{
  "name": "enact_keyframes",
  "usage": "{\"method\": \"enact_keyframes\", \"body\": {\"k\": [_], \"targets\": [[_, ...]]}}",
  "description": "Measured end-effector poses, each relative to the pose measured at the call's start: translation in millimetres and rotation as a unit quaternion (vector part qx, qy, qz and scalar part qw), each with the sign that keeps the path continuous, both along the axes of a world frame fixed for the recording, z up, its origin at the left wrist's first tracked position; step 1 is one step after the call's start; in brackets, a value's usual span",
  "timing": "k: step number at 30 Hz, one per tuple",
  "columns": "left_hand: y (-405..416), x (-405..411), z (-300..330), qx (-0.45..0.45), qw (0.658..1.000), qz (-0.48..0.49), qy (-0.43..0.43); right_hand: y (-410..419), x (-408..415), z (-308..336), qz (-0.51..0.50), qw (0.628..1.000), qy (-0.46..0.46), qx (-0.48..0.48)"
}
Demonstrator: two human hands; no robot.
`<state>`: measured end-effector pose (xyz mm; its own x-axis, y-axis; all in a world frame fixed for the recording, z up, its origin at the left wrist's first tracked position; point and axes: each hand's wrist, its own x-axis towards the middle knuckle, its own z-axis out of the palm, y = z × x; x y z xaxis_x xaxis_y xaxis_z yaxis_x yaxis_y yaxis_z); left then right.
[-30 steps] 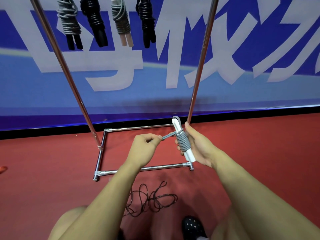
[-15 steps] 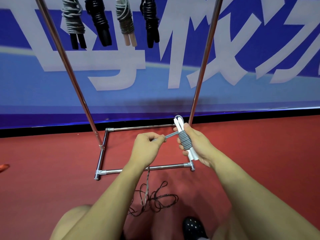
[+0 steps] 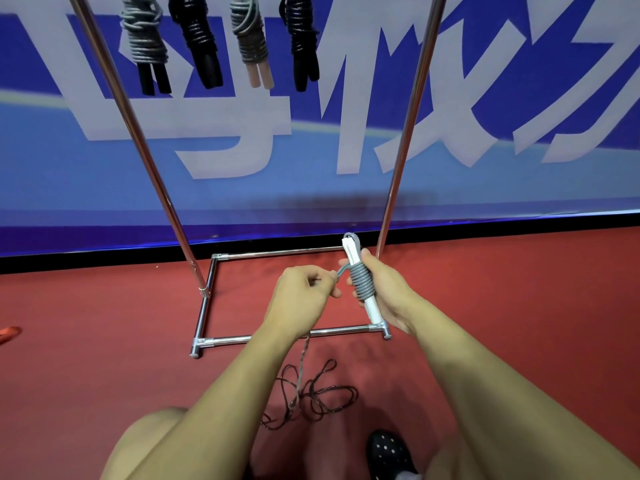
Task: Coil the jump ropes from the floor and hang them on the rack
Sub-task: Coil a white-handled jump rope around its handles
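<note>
Bright even light, soft shadows, wide-angle bowing

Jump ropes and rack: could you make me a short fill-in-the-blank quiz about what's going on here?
1. The number of coiled ropes already hanging from the rack is ____.
2. The handles in the right hand are coloured ____.
3. The cord wound around those handles is coloured ____.
4. The cord's free end is pulled by the ____ hand.

Missing words: four; white; grey; left
</note>
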<state>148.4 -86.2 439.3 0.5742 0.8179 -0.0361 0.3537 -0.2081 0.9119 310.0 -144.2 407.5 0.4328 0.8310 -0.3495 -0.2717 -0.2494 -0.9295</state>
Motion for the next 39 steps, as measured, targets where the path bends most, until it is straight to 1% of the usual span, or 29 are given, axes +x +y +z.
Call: {"method": "enact_keyframes", "body": {"k": [2, 5, 8, 10, 13, 17, 18, 20, 24, 26, 27, 30, 32, 33, 35, 37, 39], "targets": [[1.9, -0.1, -2.4, 0.006, 1.000, 0.007, 0.001, 0.5, 0.5, -2.1, 0.003, 1.000, 0.001, -0.009], [0.8, -0.6, -0.6, 0.006, 1.000, 0.008, -0.007, -3.9, -0.3, -5.2, 0.027, 0.997, -0.070, -0.018], [-0.3, -0.7, 0.8, -0.003, 1.000, 0.002, -0.004, -8.7, -0.9, -4.9, 0.041, 0.988, -0.151, -0.007], [0.3, -2.7, 1.9, -0.019, 1.000, -0.001, -0.012, -10.8, -1.3, -1.8, 0.040, 0.986, -0.164, 0.003], [2.3, -5.9, 3.5, -0.056, 0.997, -0.005, -0.056, -13.6, -1.4, 3.2, 0.042, 0.992, -0.120, 0.014], [-0.8, -5.3, 9.4, -0.095, 0.989, -0.034, -0.112, -19.5, -5.7, 7.3, 0.098, 0.994, 0.034, 0.031], [-1.1, -5.3, 9.9, -0.096, 0.987, -0.041, -0.119, -21.3, -7.0, 9.4, 0.114, 0.992, 0.054, 0.029], [-0.2, -5.7, 9.3, -0.102, 0.986, -0.051, -0.123, -22.5, -9.6, 12.4, 0.126, 0.990, 0.060, 0.028], [1.2, -7.9, 8.3, -0.113, 0.986, -0.091, -0.085, -21.2, -3.0, 11.8, 0.123, 0.990, 0.037, 0.064], [1.2, -7.4, 6.8, -0.142, 0.982, -0.108, -0.057, -23.7, 1.5, 11.5, 0.129, 0.990, 0.013, 0.047], [1.3, -6.8, 6.0, -0.166, 0.979, -0.114, -0.038, -25.4, 3.2, 11.7, 0.130, 0.991, -0.015, 0.031], [2.8, -6.9, 3.4, -0.239, 0.960, -0.134, 0.059, -28.3, 7.4, 10.1, 0.131, 0.984, -0.118, 0.004], [1.1, -6.4, 2.6, -0.263, 0.943, -0.161, 0.127, -28.2, 11.4, 9.2, 0.108, 0.985, -0.132, 0.006], [-0.2, -5.8, 2.0, -0.269, 0.936, -0.174, 0.143, -28.3, 13.6, 9.3, 0.095, 0.987, -0.126, 0.010], [-1.6, -4.6, 0.4, -0.278, 0.934, -0.184, 0.128, -28.1, 17.6, 8.2, 0.077, 0.992, -0.103, 0.013], [-0.8, -3.2, -2.7, -0.280, 0.940, -0.176, 0.084, -28.1, 21.4, 6.1, 0.073, 0.994, -0.077, 0.010], [0.9, -2.7, -5.0, -0.269, 0.950, -0.150, 0.050, -27.0, 23.5, 6.2, 0.071, 0.997, -0.022, 0.005]]}}
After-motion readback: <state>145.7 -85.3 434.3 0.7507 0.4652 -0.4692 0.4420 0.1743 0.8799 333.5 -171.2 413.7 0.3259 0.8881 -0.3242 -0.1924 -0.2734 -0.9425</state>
